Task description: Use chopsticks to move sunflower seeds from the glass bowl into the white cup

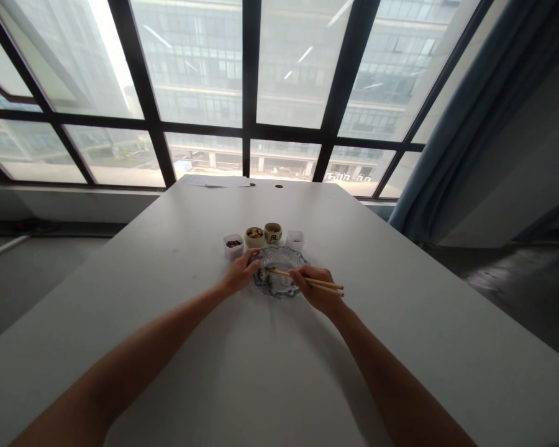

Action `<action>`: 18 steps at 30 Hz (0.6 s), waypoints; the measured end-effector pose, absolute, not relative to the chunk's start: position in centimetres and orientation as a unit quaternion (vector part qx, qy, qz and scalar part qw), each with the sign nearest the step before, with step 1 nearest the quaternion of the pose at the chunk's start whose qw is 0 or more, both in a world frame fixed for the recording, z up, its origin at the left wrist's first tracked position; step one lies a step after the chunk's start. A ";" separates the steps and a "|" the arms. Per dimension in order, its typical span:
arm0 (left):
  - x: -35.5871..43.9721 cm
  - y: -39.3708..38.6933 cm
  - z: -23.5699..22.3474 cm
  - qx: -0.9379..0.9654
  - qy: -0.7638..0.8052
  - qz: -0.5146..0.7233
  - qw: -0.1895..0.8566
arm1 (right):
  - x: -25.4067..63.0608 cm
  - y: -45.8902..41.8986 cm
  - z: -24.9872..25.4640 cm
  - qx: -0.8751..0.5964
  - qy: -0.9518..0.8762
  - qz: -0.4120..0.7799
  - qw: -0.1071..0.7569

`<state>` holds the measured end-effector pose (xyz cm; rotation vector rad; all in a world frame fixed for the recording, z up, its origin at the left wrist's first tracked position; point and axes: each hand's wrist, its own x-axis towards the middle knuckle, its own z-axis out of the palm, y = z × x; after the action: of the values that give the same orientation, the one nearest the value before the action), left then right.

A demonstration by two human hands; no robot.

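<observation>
A clear glass dish (285, 257) with dark bits in it sits on the white table (261, 372) in front of me. My left hand (241, 270) rests at the dish's left rim, fingers curled against it. My right hand (315, 288) is closed round a pair of wooden chopsticks (328, 285), whose tips reach into the dish. Behind the dish stands a row of small cups: a white one with dark pieces (233, 245), a cream one with nuts (254, 236), a cream one with a black mark (272, 232) and a white one (295, 239).
Sheets of paper (218, 181) and a small dark thing (278, 185) lie at the table's far edge, under a large window with dark frames (249, 131). A blue curtain (466, 124) hangs at the right. The floor drops away on both sides of the table.
</observation>
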<state>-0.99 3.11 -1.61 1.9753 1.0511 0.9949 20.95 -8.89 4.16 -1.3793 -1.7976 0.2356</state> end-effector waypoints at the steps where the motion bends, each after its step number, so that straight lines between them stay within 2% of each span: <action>1: -1.0 3.1 -1.6 0.757 0.406 0.384 0.339 | 20.9 -8.7 4.0 -0.555 -0.713 0.091 0.420; 18: -1.0 3.5 -2.0 0.724 0.406 0.420 0.368 | 21.0 -8.5 3.6 -0.526 -0.710 0.086 0.460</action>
<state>-0.95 3.48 -2.04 1.8588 1.0428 1.0779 20.95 -8.51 3.56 -1.2950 -1.7468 0.2107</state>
